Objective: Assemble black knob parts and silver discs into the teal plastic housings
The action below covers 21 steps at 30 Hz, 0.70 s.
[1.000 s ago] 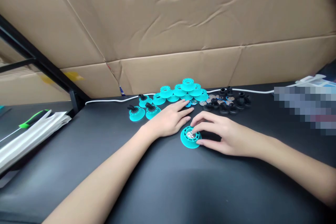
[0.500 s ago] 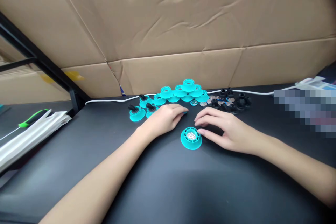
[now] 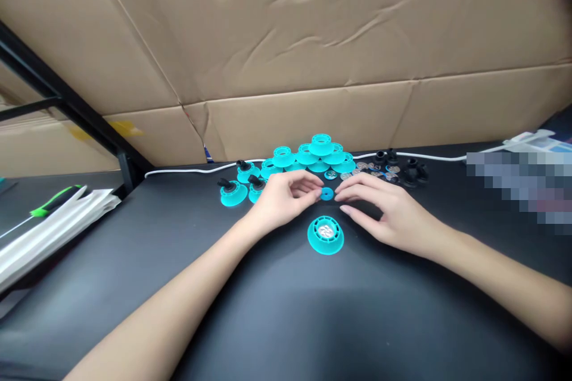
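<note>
"Between the two hands, head view — what's there?"

"A blue disc (image 3: 328, 194), pinched at its edge between thumb and finger of the left hand (image 3: 286, 195); being round, it has no long axis. The right hand (image 3: 388, 209) curves loosely at its other side, thumb parted from fingers — whether it touches, I can't tell."

"And the teal ring (image 3: 325, 247)?"

"On the black table (image 3: 286, 315), wearer's side of the disc, right thumb nearest. A silver patterned disc (image 3: 326, 231) sits in its centre."

"Others?"

"Leftward, three more teal rings (image 3: 233, 199) bear black knobs (image 3: 224, 184)."
</note>
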Each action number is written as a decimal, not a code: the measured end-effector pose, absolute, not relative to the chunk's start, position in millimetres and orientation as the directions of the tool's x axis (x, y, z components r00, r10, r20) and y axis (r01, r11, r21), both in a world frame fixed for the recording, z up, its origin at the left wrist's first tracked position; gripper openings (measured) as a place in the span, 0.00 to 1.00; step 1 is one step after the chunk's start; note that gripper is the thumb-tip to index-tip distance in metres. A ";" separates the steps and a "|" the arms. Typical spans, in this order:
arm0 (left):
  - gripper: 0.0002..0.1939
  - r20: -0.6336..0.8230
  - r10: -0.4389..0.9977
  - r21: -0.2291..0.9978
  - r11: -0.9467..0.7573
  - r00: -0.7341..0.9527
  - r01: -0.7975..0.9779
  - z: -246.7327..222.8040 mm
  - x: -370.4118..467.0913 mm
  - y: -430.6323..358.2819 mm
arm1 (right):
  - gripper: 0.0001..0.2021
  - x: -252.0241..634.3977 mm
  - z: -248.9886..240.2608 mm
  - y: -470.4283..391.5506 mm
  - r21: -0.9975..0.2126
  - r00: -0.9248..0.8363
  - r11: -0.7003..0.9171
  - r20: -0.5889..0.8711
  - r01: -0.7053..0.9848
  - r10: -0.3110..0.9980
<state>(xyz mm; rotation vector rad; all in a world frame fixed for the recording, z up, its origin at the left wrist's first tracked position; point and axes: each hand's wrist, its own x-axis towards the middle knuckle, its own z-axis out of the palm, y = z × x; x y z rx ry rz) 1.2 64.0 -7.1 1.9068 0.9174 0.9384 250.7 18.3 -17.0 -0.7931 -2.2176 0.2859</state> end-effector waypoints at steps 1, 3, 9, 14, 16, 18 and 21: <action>0.09 0.218 0.852 0.912 -0.352 0.476 0.213 -5.6 2.7 62.5 | 0.08 250.5 -17.4 18.9 -0.407 -0.527 0.792 0.594 0.455 0.608; 0.10 0.140 0.842 0.948 -0.266 0.521 0.176 -2.8 4.8 60.1 | 0.10 249.7 -18.0 19.3 -0.373 -0.525 0.811 0.625 0.451 0.579; 0.10 0.057 0.799 0.965 -0.198 0.599 0.172 5.1 3.5 57.7 | 0.09 247.1 -14.0 14.8 -0.330 -0.506 0.853 0.696 0.404 0.510; 0.11 0.046 0.644 0.847 -0.430 0.764 0.312 20.6 -15.0 61.2 | 0.09 248.1 -10.7 10.0 -0.362 -0.532 0.857 0.674 0.368 0.513; 0.19 0.004 0.549 0.738 -0.565 0.836 0.368 26.1 -22.2 62.2 | 0.10 248.5 -11.3 8.1 -0.382 -0.577 0.861 0.639 0.336 0.509; 0.25 -0.013 0.497 0.709 -0.608 0.868 0.359 28.1 -25.2 62.4 | 0.11 248.4 -12.8 6.1 -0.393 -0.620 0.866 0.608 0.308 0.496; 0.26 0.009 0.472 0.712 -0.622 0.881 0.326 24.7 -22.4 61.7 | 0.11 246.9 -15.5 3.1 -0.376 -0.651 0.876 0.590 0.301 0.477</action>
